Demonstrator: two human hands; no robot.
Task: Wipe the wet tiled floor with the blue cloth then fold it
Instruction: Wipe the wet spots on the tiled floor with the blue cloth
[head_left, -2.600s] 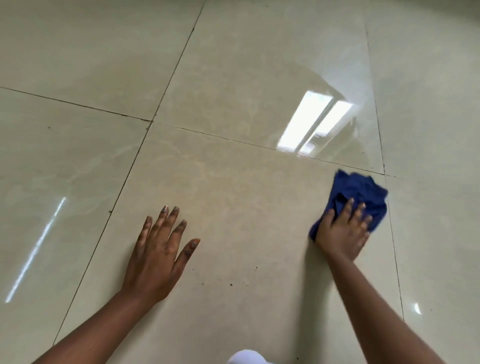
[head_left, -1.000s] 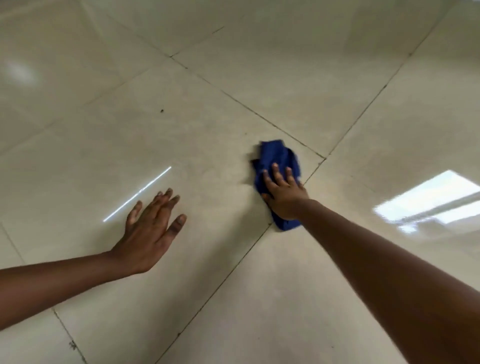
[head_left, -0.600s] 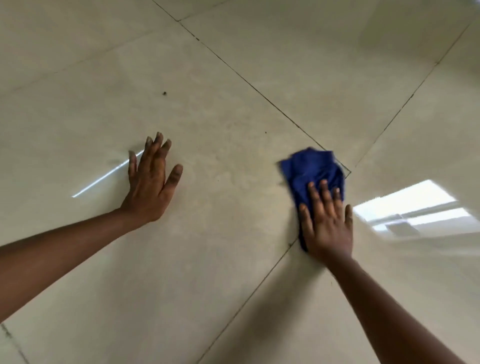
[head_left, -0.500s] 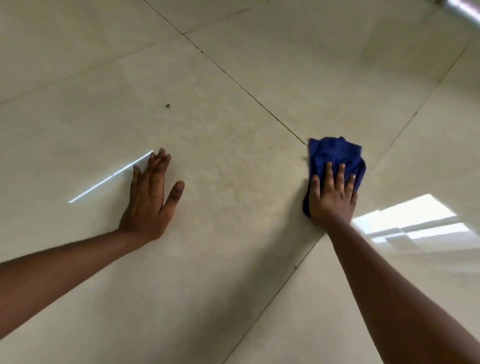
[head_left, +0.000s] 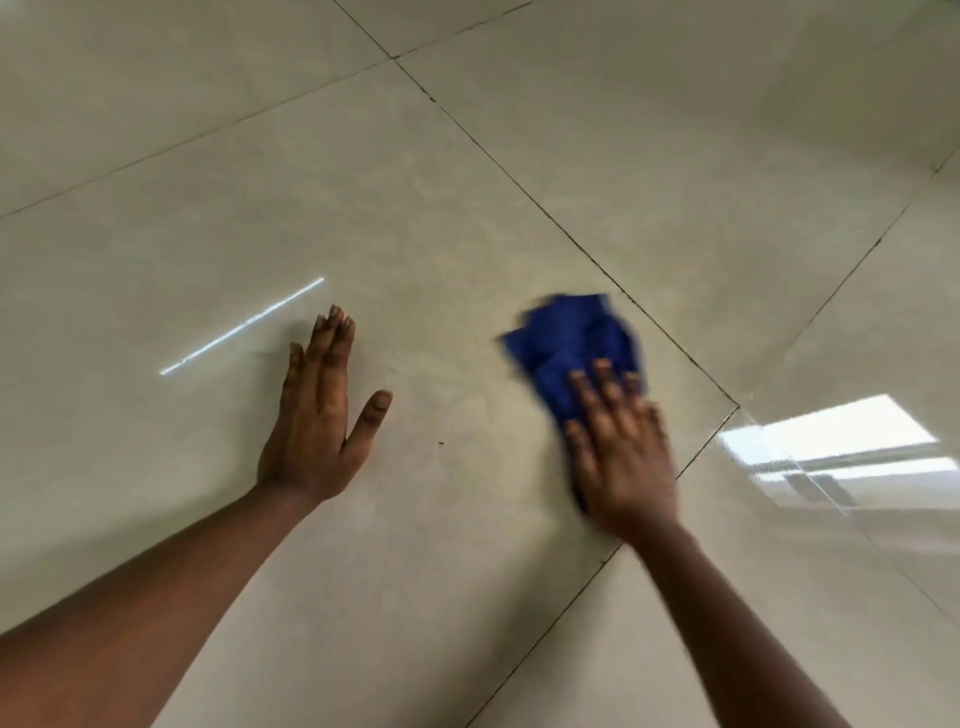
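A crumpled blue cloth (head_left: 569, 343) lies on the glossy beige tiled floor (head_left: 467, 182), just left of a grout line. My right hand (head_left: 621, 449) presses flat on the cloth's near part with straight fingers; hand and cloth are motion-blurred. Part of the cloth is hidden under the palm. My left hand (head_left: 319, 415) rests flat on the same tile to the left, fingers together and thumb spread, holding nothing.
Dark grout lines cross the floor, meeting at a corner (head_left: 737, 405) right of the cloth. A bright window reflection (head_left: 831, 441) shines on the tile at right. A thin light streak (head_left: 241, 327) lies left of my left hand. A small dark speck (head_left: 440, 443) sits between my hands.
My right hand has slid the cloth leftward, away from the grout corner, toward my left hand. The left hand stays planted on the tile.
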